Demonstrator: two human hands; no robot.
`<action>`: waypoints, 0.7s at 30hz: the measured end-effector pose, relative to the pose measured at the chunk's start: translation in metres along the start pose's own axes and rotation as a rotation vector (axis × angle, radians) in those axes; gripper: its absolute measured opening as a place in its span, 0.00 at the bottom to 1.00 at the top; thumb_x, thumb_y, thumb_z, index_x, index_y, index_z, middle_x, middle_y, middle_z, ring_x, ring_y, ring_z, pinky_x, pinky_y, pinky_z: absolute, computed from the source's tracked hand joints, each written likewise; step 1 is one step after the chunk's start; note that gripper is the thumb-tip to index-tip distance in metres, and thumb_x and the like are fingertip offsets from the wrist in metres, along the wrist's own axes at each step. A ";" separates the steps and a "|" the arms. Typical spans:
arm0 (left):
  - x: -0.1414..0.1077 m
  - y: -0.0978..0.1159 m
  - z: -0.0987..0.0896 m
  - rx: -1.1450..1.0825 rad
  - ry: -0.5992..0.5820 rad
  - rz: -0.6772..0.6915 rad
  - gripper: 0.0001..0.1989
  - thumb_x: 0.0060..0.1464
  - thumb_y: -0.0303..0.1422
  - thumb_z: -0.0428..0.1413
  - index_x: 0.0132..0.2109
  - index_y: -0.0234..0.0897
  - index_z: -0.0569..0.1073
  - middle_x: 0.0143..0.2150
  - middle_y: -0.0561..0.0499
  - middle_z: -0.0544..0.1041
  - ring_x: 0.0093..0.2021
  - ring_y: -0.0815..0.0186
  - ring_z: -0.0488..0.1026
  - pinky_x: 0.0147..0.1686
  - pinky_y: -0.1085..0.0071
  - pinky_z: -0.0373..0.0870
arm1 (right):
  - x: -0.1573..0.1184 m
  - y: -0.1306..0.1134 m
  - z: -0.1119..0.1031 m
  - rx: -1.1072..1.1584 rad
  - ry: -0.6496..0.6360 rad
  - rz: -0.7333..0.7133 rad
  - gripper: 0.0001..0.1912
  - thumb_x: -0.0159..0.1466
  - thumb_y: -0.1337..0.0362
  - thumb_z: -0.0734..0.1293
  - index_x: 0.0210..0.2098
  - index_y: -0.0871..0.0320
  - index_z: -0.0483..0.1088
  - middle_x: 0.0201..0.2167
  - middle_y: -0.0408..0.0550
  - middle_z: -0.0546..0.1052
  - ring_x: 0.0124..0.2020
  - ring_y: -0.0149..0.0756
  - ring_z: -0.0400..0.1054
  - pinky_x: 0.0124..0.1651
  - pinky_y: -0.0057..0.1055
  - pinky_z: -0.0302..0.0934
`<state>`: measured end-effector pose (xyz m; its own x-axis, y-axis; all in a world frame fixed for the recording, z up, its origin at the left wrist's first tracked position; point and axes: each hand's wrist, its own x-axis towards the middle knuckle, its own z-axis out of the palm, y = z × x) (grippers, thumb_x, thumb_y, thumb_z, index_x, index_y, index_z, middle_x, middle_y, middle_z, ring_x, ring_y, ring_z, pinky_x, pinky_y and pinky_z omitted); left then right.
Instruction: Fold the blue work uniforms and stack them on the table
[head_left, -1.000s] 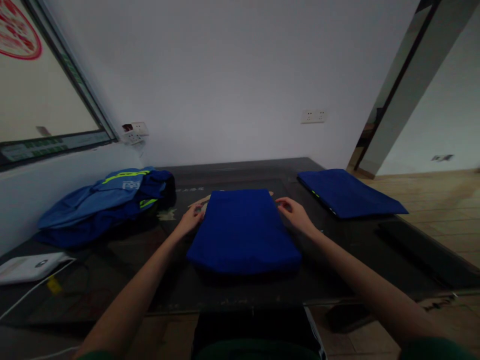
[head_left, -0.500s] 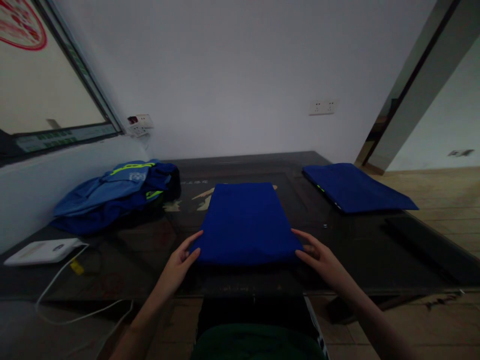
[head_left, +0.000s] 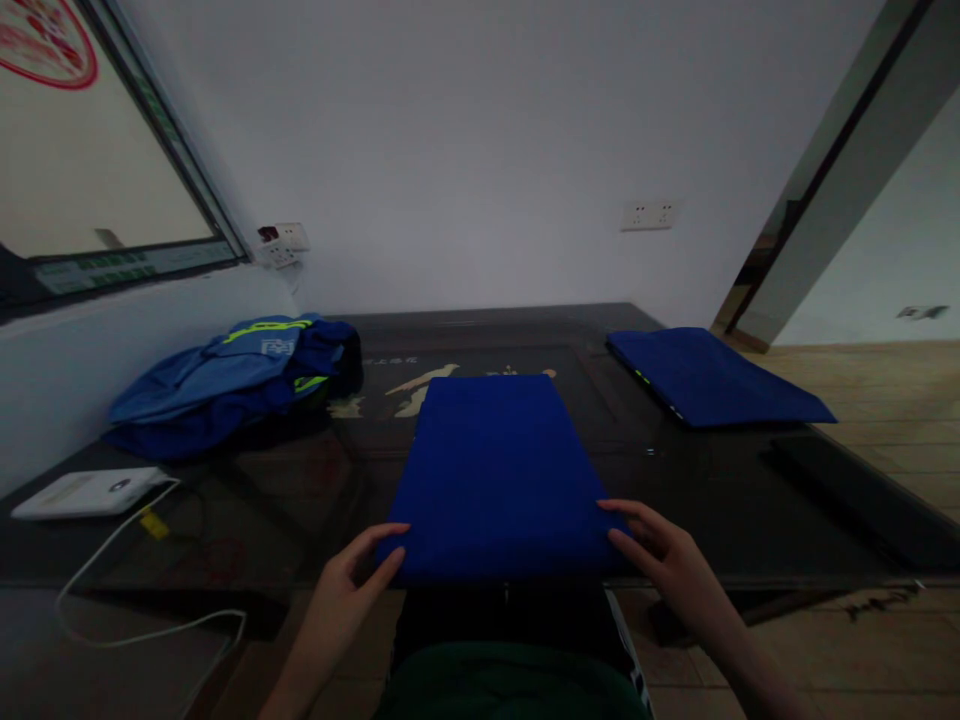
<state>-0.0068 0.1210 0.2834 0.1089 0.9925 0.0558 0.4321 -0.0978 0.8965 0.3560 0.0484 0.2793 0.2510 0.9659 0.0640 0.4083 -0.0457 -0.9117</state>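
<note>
A folded blue garment lies flat on the dark table in front of me, its near edge close to the table's front edge. My left hand holds the near left corner, thumb and forefinger on the cloth. At the near right corner, my right hand grips the fabric in the same way; its other fingers are curled and partly hidden. Farther right lies a second folded blue garment with small yellow-green marks along its left side.
A rumpled heap of blue clothing with yellow-green stripes lies at the left. Before it is a white flat device with a white cable hanging off the table. A long black object rests at the right edge.
Both hands have drawn the folded blue garment toward me, so its near edge now reaches about the table's front edge. The other garments have stayed in place.
</note>
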 end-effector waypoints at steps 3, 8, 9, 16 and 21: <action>-0.010 -0.006 0.004 0.032 -0.009 -0.006 0.19 0.51 0.48 0.55 0.42 0.40 0.77 0.43 0.47 0.79 0.44 0.56 0.76 0.45 0.62 0.74 | -0.011 0.000 0.001 0.012 0.065 0.011 0.21 0.57 0.48 0.66 0.43 0.55 0.75 0.18 0.39 0.62 0.21 0.32 0.58 0.23 0.27 0.55; -0.013 -0.013 0.009 0.150 0.018 0.063 0.17 0.54 0.46 0.53 0.45 0.42 0.77 0.44 0.48 0.78 0.43 0.58 0.76 0.43 0.64 0.74 | -0.015 0.006 0.009 -0.055 0.186 0.001 0.22 0.56 0.48 0.66 0.42 0.57 0.74 0.17 0.36 0.57 0.19 0.29 0.55 0.23 0.26 0.53; -0.013 -0.013 0.009 0.188 0.027 0.094 0.16 0.55 0.45 0.53 0.45 0.43 0.77 0.43 0.48 0.78 0.43 0.58 0.75 0.42 0.64 0.74 | -0.015 0.009 0.011 -0.086 0.196 -0.005 0.22 0.56 0.49 0.66 0.42 0.58 0.74 0.17 0.36 0.57 0.19 0.29 0.54 0.23 0.26 0.53; -0.013 -0.013 0.011 0.365 0.038 0.235 0.16 0.59 0.38 0.47 0.48 0.44 0.76 0.45 0.46 0.72 0.42 0.60 0.74 0.42 0.63 0.73 | -0.017 0.025 0.012 -0.410 0.193 -0.100 0.18 0.61 0.51 0.63 0.41 0.55 0.75 0.20 0.41 0.64 0.21 0.33 0.62 0.26 0.30 0.59; -0.016 0.007 0.031 0.653 0.240 0.388 0.17 0.59 0.31 0.46 0.49 0.45 0.76 0.54 0.44 0.71 0.51 0.52 0.70 0.49 0.49 0.67 | -0.025 -0.007 0.025 -0.607 0.384 -0.321 0.17 0.66 0.55 0.59 0.47 0.51 0.74 0.35 0.53 0.73 0.38 0.45 0.69 0.39 0.40 0.66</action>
<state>0.0221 0.1026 0.2748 0.1952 0.8604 0.4707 0.8485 -0.3888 0.3589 0.3250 0.0312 0.2738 0.2802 0.8047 0.5234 0.8924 -0.0175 -0.4508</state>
